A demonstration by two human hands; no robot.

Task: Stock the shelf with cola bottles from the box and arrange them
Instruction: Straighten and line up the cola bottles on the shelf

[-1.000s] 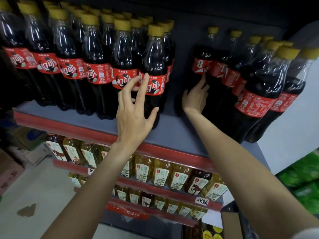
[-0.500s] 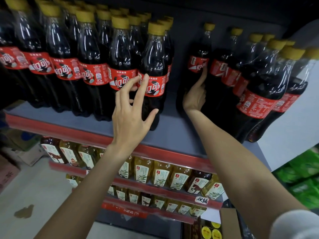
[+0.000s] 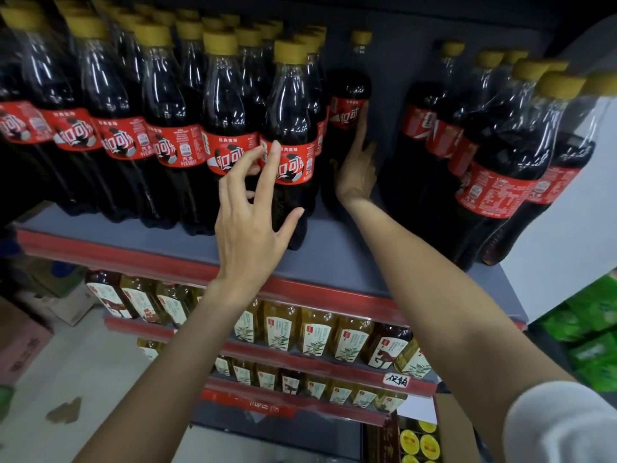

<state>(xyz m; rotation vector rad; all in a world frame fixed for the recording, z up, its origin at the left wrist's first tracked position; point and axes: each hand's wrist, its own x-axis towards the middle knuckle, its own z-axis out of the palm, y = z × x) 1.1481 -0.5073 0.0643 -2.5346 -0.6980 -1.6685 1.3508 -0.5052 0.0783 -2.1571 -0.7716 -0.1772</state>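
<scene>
left hand [image 3: 248,225]: nearest, fingers spread wide, tips touching the label of the front bottle [image 3: 289,145]; gripping nothing.
right hand [image 3: 356,168]: reached deeper, open and flat against the side of a lone bottle [image 3: 349,105] in the gap; pressing, not wrapped around it.
bottles: a packed block stood at left, a leaning row [image 3: 500,155] at right, the lone one between them at the back.
progress: shelf looked mostly stocked; the gap wanted filling and straightening. the box was not clearly seen.
shelf [image 3: 327,262]: grey board, red front strip.
room: tea bottles [image 3: 314,335] on lower shelves, pale floor, cartons at left.
</scene>
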